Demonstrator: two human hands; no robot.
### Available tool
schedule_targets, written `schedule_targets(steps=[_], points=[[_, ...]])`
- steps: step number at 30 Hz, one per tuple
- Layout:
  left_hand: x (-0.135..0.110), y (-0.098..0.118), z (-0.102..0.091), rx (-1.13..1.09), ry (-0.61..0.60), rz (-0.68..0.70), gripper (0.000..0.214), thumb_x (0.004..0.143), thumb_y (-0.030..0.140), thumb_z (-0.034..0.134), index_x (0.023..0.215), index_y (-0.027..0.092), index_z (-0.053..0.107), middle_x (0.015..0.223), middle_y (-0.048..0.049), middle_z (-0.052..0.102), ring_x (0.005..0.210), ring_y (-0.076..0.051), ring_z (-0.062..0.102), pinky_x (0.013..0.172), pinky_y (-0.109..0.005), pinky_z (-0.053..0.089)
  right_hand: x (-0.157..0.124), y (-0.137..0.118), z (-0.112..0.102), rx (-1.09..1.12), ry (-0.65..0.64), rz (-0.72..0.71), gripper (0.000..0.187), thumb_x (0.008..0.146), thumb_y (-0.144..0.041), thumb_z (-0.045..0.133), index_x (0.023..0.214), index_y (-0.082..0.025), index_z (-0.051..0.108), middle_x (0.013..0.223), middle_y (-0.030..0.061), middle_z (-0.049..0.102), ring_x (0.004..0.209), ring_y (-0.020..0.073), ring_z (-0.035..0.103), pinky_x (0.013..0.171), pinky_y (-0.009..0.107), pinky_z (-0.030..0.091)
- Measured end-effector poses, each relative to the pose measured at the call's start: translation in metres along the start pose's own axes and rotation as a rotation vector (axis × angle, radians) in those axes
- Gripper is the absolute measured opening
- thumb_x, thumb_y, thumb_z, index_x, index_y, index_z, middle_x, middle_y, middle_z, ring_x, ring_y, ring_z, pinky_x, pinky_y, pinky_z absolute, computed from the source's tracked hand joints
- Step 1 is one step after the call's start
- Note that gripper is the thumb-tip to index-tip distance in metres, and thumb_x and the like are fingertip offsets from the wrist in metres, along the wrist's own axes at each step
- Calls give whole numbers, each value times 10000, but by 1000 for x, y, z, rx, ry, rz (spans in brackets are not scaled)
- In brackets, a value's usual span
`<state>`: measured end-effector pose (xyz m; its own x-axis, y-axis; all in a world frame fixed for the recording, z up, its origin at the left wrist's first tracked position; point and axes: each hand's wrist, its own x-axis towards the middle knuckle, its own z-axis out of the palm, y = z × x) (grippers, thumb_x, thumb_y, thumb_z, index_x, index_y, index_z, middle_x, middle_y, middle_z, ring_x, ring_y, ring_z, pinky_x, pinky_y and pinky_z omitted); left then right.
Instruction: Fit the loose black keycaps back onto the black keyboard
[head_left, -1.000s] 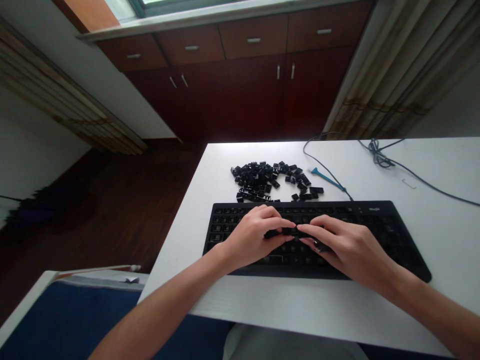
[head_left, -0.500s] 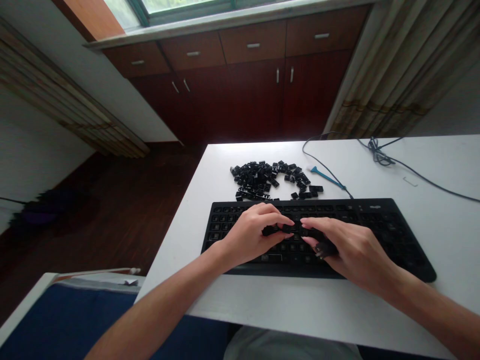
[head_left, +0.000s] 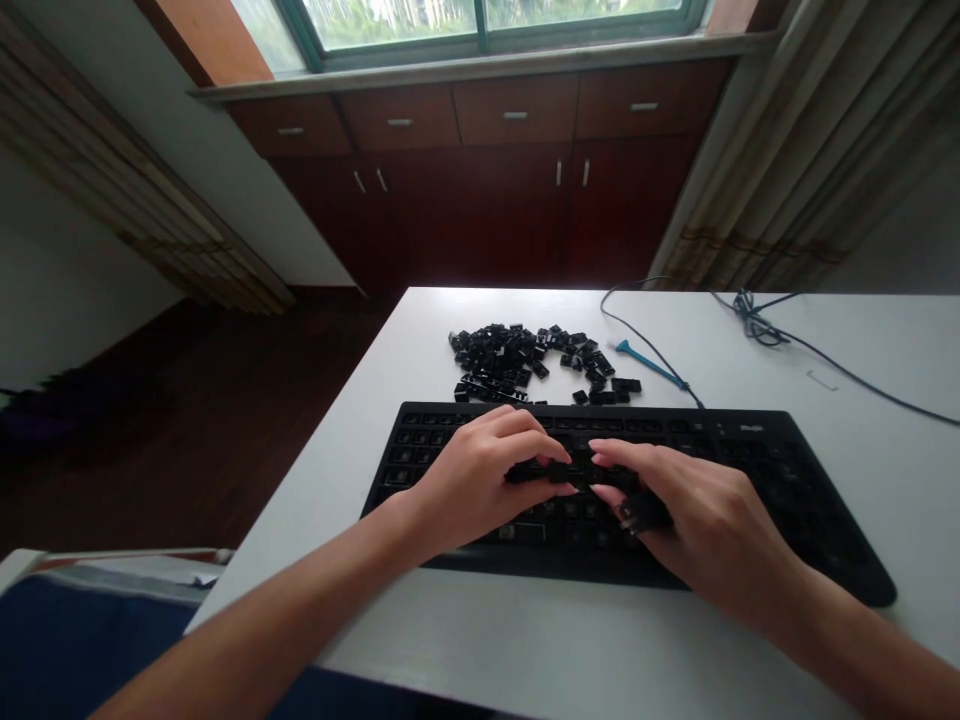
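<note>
White table (head_left: 420,330): keycap pile (head_left: 525,360) sits behind keyboard (head_left: 787,480), within reach. Right hand (head_left: 697,520) pinches a keycap (head_left: 641,512); left hand (head_left: 480,480), curled narrow, grip unclear, rests on the key row.

Long, flat black plastic keyboard (head_left: 780,480), lying level on the white counter (head_left: 562,640) close to its near edge, long side across the view; many key positions appear bare, showing dark sockets; its middle section is covered by both hands. Small black plastic keycap (head_left: 556,471), in the fingertip grip of the left hand (head_left: 480,480), just above the keyboard's middle rows; the right hand (head_left: 705,520) meets it with its fingertips from the other side. Cluster of black keycaps (head_left: 641,512), tucked under the right hand's curled fingers; their number cannot be told.
</note>
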<state>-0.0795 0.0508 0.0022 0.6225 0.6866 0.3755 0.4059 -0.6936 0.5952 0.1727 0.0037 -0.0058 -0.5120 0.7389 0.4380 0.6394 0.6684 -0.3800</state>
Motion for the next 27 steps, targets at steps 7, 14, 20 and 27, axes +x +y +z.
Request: schedule_targets(steps=[7,14,20,27], points=[[0,4,-2,55,-18,4,184,891,291,727,1055,207,716,929,-33,692,843,-149,607,782,-282,506,2,0,-4,-5,-15,24,498,924,-109,580,1409,-194,506,1229,79,692,954,208,710,795,326,586],[-1,10,-1,65,-46,8,298,941,211,644,1237,223,675,999,-62,689,886,-161,617,806,-297,530,6,10,-15,20,53,92,340,947,-184,586,1284,-222,605,1178,82,713,964,215,720,853,340,606],[-1,13,-1,76,-7,29,281,934,232,655,1213,222,687,990,-56,676,877,-158,612,795,-300,530,6,14,-21,17,53,115,313,960,-205,589,1271,-236,610,1205,56,707,1020,206,707,899,347,584],[0,16,3,94,4,55,379,954,170,585,1328,220,619,1031,-76,685,927,-191,595,803,-338,537,6,9,-15,78,-60,45,233,942,-160,598,1158,-232,650,1132,44,722,978,188,698,854,333,577]])
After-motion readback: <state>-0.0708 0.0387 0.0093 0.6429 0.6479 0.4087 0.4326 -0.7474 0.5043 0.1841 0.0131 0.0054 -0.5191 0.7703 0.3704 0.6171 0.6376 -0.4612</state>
